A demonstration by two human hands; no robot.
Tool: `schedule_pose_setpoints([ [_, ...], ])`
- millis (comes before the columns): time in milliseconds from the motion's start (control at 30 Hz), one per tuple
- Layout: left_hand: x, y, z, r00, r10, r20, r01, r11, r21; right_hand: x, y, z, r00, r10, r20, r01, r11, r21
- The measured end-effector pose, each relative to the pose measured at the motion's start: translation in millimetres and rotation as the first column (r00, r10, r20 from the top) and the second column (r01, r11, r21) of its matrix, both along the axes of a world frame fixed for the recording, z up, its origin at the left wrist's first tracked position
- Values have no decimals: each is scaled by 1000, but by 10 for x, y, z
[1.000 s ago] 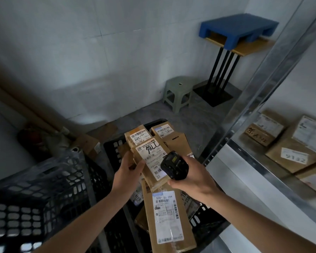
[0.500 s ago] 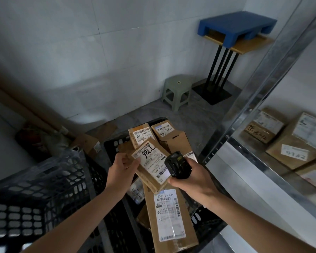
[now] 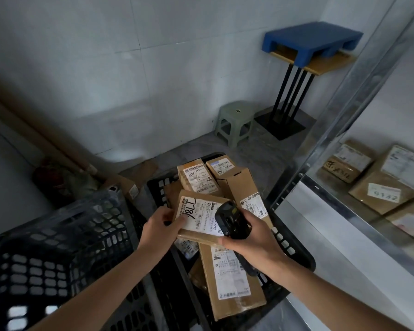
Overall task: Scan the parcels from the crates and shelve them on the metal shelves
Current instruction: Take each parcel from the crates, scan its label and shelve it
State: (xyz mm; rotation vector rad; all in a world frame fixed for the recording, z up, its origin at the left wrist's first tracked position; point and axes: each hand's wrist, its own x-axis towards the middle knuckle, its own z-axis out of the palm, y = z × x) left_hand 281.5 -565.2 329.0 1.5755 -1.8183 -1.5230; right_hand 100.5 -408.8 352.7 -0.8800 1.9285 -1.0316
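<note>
The metal shelving (image 3: 359, 91) fills the three o'clock side, its grey upright slanting from one o'clock down toward the centre, with several labelled cardboard boxes (image 3: 380, 194) lying on its shelf. At eight o'clock stands a black perforated crate (image 3: 58, 247), nearest me, and beside it toward six o'clock a second black crate (image 3: 294, 254) heaped with parcels; a long flat one (image 3: 230, 278) lies on top, its long axis running from twelve to six. Over that heap the person holds a smaller parcel (image 3: 198, 216), label up, its long axis running roughly from ten o'clock to four o'clock, the handwritten end toward ten. The left hand (image 3: 160, 225) grips its nine o'clock edge, thumb pressed on the label. The right hand (image 3: 251, 242) is wrapped round a black scanner (image 3: 232, 220), whose head sits just above the label's four o'clock corner.
</note>
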Motion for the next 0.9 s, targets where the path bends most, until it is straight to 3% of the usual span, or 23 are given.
schedule_pose_setpoints([
  [300,100,323,441,988,-74,-134,70,997,-33,106,273,484,999,-29,-22,28,999,-42],
  [533,125,838,1063,965,-180,-188,152,976,-156,192,739,1065,992,-99,-77,94,994,-61],
  [900,71,2189,1977,922,-244,-301,200,965,-170,194,2286,2181,975,-148,-165,135,987,-90],
])
